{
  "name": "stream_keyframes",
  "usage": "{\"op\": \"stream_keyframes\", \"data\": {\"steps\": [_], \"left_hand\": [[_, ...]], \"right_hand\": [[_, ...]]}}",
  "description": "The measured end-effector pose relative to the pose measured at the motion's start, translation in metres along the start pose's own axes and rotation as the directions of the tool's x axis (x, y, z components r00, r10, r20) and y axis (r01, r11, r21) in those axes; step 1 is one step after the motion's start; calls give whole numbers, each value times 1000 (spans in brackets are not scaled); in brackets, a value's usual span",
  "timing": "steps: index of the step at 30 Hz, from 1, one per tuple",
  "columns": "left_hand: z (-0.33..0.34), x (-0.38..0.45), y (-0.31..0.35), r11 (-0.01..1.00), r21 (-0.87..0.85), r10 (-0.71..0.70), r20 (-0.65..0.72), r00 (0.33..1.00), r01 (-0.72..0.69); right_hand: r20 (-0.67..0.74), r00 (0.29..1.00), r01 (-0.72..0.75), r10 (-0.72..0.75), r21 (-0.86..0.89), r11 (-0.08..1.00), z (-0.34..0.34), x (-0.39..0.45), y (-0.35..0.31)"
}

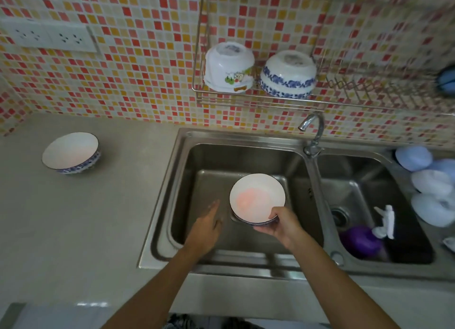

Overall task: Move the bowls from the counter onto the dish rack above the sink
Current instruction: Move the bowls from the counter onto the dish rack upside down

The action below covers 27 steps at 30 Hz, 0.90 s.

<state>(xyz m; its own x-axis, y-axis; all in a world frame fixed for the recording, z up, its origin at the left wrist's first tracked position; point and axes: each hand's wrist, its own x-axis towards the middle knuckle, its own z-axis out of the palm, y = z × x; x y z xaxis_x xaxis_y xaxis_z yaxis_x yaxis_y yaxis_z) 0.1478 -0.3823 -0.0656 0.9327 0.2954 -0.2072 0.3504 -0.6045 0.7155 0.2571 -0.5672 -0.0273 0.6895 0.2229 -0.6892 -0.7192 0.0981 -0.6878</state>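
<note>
My right hand (283,226) grips the near rim of a white bowl with a blue-patterned outside (256,197), held mouth up over the left sink basin. Beside it, to the left, my left hand (209,226) is flat with fingers apart and holds nothing. Another blue-patterned bowl (70,151) sits upright on the counter at the far left. On the wire dish rack (258,98) fixed to the wall above the sink, two bowls rest upside down: a white one with a picture (229,67) and a blue-patterned one (288,75).
A curved tap (314,131) rises behind the divider between the two steel basins (172,181). The right basin holds a purple object (362,241) and a white item. Several pale blue round objects (428,183) sit at the right edge. Wall sockets (49,36) are upper left.
</note>
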Motion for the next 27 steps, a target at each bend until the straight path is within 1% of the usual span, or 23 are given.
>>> {"op": "stream_keyframes", "data": {"steps": [2, 4, 5, 6, 9, 12, 14, 16, 19, 20, 22, 24, 26, 27], "left_hand": [[15, -9, -13, 989, 143, -36, 44, 998, 29], [25, -17, -29, 948, 317, -50, 74, 996, 24], [29, -21, -35, 929, 370, -62, 81, 995, 28], [31, -24, -39, 917, 397, -69, 69, 995, 36], [35, -25, -42, 912, 407, -72, 15, 997, 60], [36, -25, -42, 905, 418, -83, -11, 997, 80], [36, -25, -43, 906, 412, -96, -30, 995, 100], [36, -26, -44, 910, 400, -100, -47, 994, 111], [35, -26, -43, 924, 360, -116, -61, 991, 130], [35, -26, -42, 927, 350, -118, -66, 991, 133], [34, -26, -41, 928, 348, -118, -60, 991, 132], [34, -26, -41, 927, 356, -117, -36, 992, 122], [34, -25, -42, 925, 364, -111, -25, 994, 112], [35, -25, -42, 923, 368, -108, -27, 994, 110]], "right_hand": [[-4, 1000, 28, -28, -46, 999, -10, 3, -4], [-16, 997, 70, -72, -114, 991, -14, 4, -7], [-27, 995, 90, -96, -154, 984, -14, 4, -8], [-37, 991, 116, -126, -200, 973, -14, 4, -9], [-59, 972, 191, -228, -365, 911, -9, 4, -10], [-39, 946, 262, -323, -496, 828, -3, 9, -6], [-21, 900, 334, -435, -610, 719, 1, 12, -1], [1, 853, 374, -522, -699, 609, 5, 14, 2], [35, 831, 376, -555, -772, 513, 10, 11, 4], [56, 821, 371, -568, -809, 455, 10, 10, 4], [123, 787, 358, -605, -889, 286, 12, 4, 4], [206, 746, 354, -634, -928, 115, 13, 3, 7], [275, 718, 348, -639, -937, -12, 13, 4, 12], [297, 712, 340, -636, -939, -58, 12, 5, 13]]}}
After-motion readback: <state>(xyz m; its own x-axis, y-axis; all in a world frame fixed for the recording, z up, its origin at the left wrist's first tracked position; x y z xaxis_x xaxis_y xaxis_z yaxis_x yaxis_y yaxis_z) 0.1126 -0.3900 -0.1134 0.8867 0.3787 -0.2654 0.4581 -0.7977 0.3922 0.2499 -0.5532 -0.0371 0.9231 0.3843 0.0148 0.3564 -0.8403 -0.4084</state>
